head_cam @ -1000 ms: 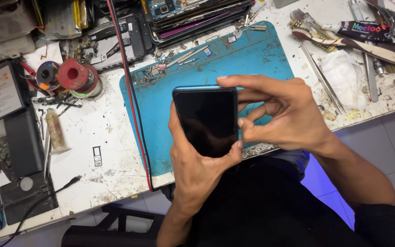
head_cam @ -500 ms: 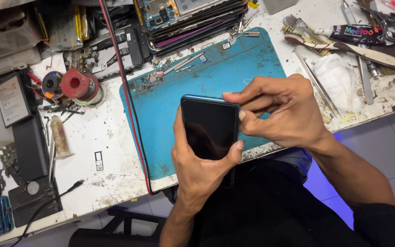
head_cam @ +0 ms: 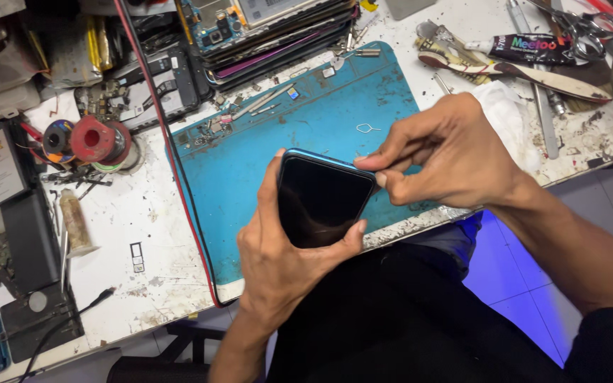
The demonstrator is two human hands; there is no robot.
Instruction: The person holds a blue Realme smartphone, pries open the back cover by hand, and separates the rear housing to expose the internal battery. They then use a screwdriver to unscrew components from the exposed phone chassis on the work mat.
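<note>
- Two bare hands work a smartphone [head_cam: 326, 200] above the near edge of a stained white desk [head_cam: 143, 213], over a blue silicone repair mat [head_cam: 306, 128].
- Left hand [head_cam: 278, 255] cradles the phone from below, thumb along its left side and fingers wrapped round the lower right corner; the glossy black screen faces up, dark, framed by a thin blue rim.
- Right hand [head_cam: 448, 152] has thumb and forefinger pressed together at the phone's upper right corner; what they pinch, if anything, is too small to tell.
- A bent wire SIM ejector pin [head_cam: 368, 128] lies on the mat just beyond the phone, apart from both hands.
- Loose screws and small metal parts speckle the mat's far edge, beside a slanting stack of flat phone panels [head_cam: 278, 35].
- A red spool [head_cam: 97, 140] sits left of the mat; a red cable [head_cam: 172, 163] runs down along the mat's left edge.
- A black glue tube [head_cam: 526, 48], tweezers [head_cam: 544, 117] and a worn flat spatula [head_cam: 533, 74] lie scattered on the right; a white cloth [head_cam: 509, 113] shows crumpled behind the right hand.
</note>
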